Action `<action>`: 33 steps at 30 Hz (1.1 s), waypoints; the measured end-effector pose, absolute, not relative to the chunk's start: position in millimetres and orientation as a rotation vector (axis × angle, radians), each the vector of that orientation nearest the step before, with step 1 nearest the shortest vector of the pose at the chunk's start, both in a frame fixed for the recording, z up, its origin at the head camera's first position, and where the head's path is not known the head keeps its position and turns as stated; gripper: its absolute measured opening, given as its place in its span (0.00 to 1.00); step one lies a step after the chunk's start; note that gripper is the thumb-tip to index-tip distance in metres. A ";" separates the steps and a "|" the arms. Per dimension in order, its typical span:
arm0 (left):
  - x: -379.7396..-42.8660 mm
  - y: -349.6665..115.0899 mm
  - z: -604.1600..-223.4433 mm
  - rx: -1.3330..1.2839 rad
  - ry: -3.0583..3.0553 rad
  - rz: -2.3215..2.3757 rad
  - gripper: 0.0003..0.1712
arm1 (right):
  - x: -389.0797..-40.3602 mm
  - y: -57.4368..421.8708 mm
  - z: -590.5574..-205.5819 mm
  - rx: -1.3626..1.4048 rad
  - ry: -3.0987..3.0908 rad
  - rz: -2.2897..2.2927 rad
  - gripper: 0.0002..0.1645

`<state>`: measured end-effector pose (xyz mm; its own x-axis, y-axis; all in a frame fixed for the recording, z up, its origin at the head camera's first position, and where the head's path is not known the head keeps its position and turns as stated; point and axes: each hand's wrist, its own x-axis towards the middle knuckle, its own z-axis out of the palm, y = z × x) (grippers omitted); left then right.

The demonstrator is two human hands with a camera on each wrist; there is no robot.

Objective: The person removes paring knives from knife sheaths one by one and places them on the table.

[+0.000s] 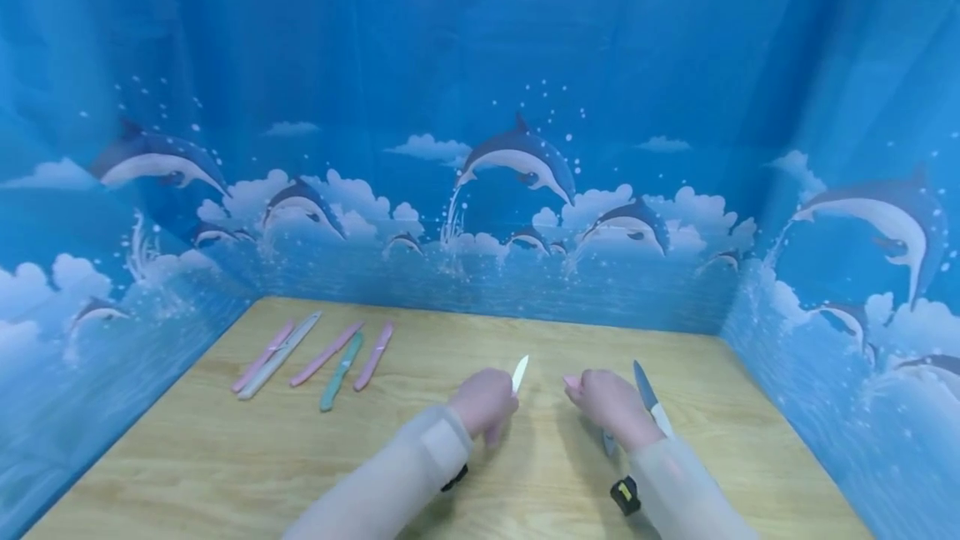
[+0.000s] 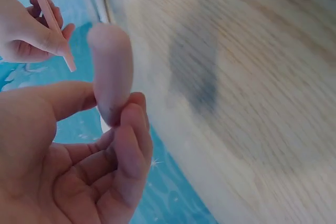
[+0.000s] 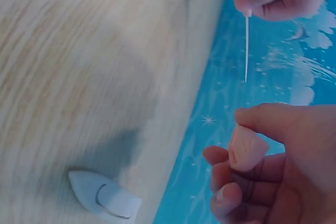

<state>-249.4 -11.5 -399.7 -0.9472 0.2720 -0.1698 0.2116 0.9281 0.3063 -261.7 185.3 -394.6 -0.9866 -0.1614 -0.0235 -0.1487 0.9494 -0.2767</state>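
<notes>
Pink-handled knife (image 1: pixel 520 374), blade bare, held above desk (image 1: pixel 225 457); left grip (image 1: pixel 484 401) pinches handle (image 2: pixel 112 66), presumably to stay clear of edge; right grip (image 1: pixel 611 407) grasps pink piece (image 3: pixel 248 149), likely sheath, apart from blade.

Pink knife (image 1: pixel 521 372): mid hid in L hand (image 1: pixel 483 401) | wht knife (image 1: pixel 649 397) nr tbl (image 1: pixel 750 423) R edge: butt behind R sleeve (image 1: pixel 688 492)

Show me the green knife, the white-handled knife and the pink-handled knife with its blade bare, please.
Green knife (image 1: pixel 341 372): head view, the middle of its length.
White-handled knife (image 1: pixel 648 393): head view, the blade, near the handle.
Pink-handled knife (image 2: pixel 112 66): left wrist view, its handle.
</notes>
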 end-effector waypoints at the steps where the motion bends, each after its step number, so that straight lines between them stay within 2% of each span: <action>1: -251.3 -10.1 -398.3 0.363 2.856 0.428 0.11 | -263.2 184.4 -395.1 -0.214 3.037 -0.421 0.26; 2: -253.3 -8.8 -397.5 0.348 2.834 0.458 0.13 | -264.7 183.6 -395.7 -0.190 3.019 -0.408 0.28; 4: -258.1 -6.1 -398.1 0.299 2.787 0.577 0.24 | -267.5 182.6 -397.9 -0.151 2.982 -0.379 0.30; 12: -275.4 4.0 -404.4 0.267 2.694 0.590 0.31 | -275.9 178.9 -410.9 -0.178 2.933 -0.278 0.36; 20: -272.4 17.1 -410.4 0.316 2.753 0.385 0.26 | -280.4 170.4 -421.3 -0.155 2.930 -0.174 0.37; 31: -276.4 31.1 -420.2 0.237 2.876 0.047 0.15 | -282.2 167.0 -424.7 -0.165 2.947 -0.105 0.36; 33: -277.8 33.2 -419.6 0.235 2.888 -0.028 0.15 | -281.8 166.9 -424.9 -0.168 2.938 -0.102 0.35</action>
